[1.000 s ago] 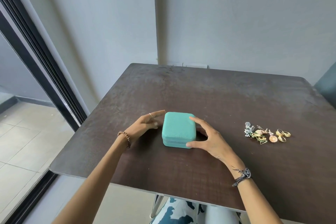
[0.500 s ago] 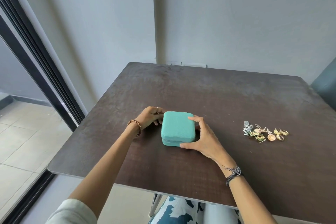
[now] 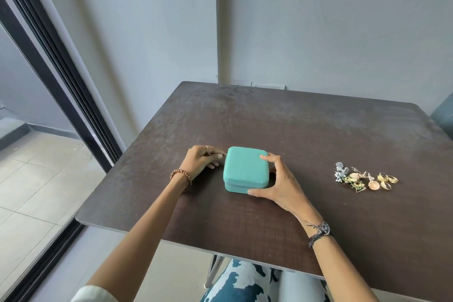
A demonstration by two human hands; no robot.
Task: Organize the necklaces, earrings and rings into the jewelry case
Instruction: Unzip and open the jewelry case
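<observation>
A closed teal jewelry case (image 3: 245,167) with a zip round its side lies on the dark table (image 3: 294,130), near the front. My left hand (image 3: 202,160) is at the case's left rear corner, fingers curled, pinching the small metal zipper pull (image 3: 221,154). My right hand (image 3: 279,182) grips the case's right side, thumb at the front corner and fingers on the lid's edge. A small heap of jewelry (image 3: 362,179) lies to the right: a silver-blue cluster piece, gold earrings and gold rings (image 3: 387,179).
The table's front edge runs close to my body, its left edge beside a dark-framed glass door (image 3: 49,68). A grey wall stands behind the table. Part of a teal chair (image 3: 443,115) shows at the right.
My left hand went from open fingers beside the case to curled, pinching the zipper pull. My right hand closed in and now grips the case's right side.
</observation>
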